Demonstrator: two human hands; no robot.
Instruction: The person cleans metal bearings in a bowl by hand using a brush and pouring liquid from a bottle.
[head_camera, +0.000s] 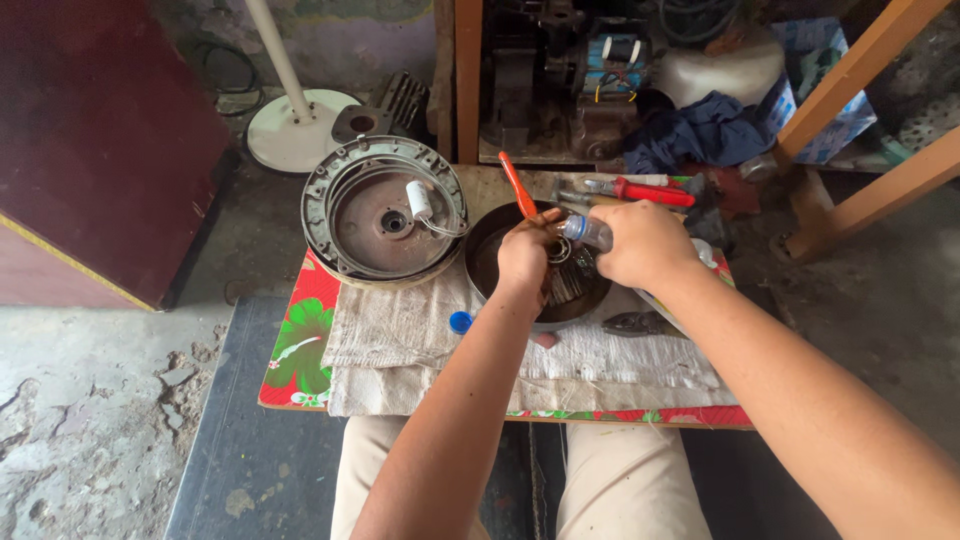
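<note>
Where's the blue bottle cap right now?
In the head view, the blue bottle cap lies on the white cloth, just left of the dark round pan and the left hand's wrist.

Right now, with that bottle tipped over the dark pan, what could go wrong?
1. The right hand tilts the bottle over the pan; liquid could miss or splash onto the cloth.
2. The left hand holds a small metal part right under the neck, so its fingers may get wet and slip.
3. The blue cap lies loose near the pan and could roll off the board.
</note>
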